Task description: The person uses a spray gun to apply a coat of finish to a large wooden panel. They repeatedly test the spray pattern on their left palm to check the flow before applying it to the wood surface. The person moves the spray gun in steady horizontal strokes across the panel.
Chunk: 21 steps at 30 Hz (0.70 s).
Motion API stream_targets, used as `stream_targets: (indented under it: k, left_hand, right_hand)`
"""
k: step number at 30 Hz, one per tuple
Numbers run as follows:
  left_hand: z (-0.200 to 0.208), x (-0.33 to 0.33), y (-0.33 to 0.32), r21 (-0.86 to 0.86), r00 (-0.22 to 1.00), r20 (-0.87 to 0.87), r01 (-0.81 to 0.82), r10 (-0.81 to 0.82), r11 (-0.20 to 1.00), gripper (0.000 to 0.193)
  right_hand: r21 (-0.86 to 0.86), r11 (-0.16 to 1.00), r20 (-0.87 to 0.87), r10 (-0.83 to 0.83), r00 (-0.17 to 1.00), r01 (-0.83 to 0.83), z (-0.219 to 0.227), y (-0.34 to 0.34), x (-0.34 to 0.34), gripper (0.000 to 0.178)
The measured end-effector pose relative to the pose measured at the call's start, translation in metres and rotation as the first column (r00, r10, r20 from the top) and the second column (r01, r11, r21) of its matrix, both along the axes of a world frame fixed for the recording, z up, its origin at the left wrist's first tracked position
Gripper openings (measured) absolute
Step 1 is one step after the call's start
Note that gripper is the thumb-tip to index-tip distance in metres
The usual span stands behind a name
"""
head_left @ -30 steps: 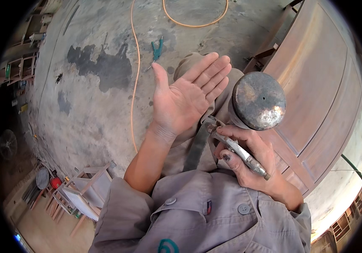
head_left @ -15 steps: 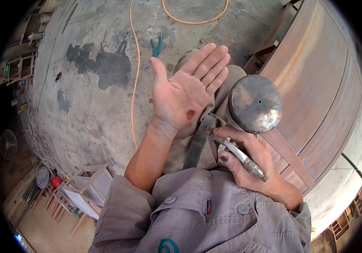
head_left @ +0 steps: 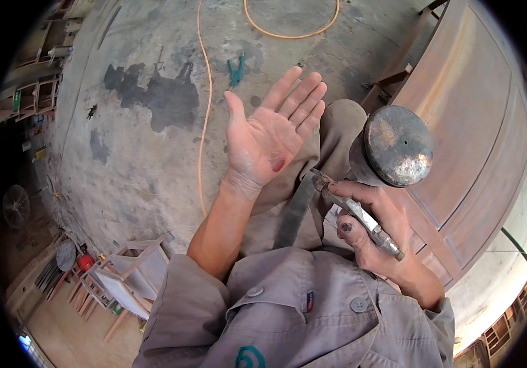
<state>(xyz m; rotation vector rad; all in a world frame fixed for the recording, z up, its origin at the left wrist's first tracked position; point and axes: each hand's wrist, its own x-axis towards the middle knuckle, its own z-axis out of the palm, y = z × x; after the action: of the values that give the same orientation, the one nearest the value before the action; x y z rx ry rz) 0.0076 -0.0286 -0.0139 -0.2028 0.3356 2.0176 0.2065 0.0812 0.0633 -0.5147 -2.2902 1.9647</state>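
My left hand (head_left: 266, 141) is held palm up over my lap, fingers stretched out and thumb apart. A small reddish-brown spot shows near the base of its palm, and nothing rests in it. Lower right, my right hand (head_left: 383, 211) is wrapped round a metal spray gun (head_left: 367, 224). The gun's round, worn metal cup (head_left: 401, 147) stands beyond the knuckles, with its lid facing up. Part of the gun's grip is hidden by my fingers.
A large brown wooden panel door (head_left: 478, 129) lies to the right. On the stained concrete floor (head_left: 147, 159) are an orange hose (head_left: 206, 122) and a teal trigger tool (head_left: 236, 70). Wooden frames (head_left: 131, 276) stand lower left; a fan (head_left: 16, 206) is at far left.
The spray gun and my right hand have shifted right, and the cup tilts so more of its side shows. My left hand stays palm up, with its fingers slightly more bent.
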Motion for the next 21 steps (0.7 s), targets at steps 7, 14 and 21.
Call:
stream_targets:
  k: [7, 14, 21]
  left_hand:
    - [-0.002, -0.0038, 0.0, -0.004, 0.999, -0.043, 0.002, -0.002, 1.0, 0.109]
    - [-0.001, -0.0024, -0.0006, 0.02, 0.999, -0.031, 0.016, -0.016, 1.0, 0.111]
    - [-0.0001, 0.0009, 0.0004, 0.019, 0.999, -0.022, 0.044, -0.043, 0.999, 0.111]
  right_hand:
    - [-0.062, 0.99, -0.027, 0.124, 0.992, -0.126, -0.0075, -0.0084, 0.0025, 0.042]
    - [-0.066, 0.994, -0.046, 0.083, 0.996, -0.086, -0.0073, -0.0066, -0.0006, 0.038]
    - [0.038, 0.999, -0.084, 0.042, 0.996, -0.039, -0.0084, -0.0018, -0.002, 0.041]
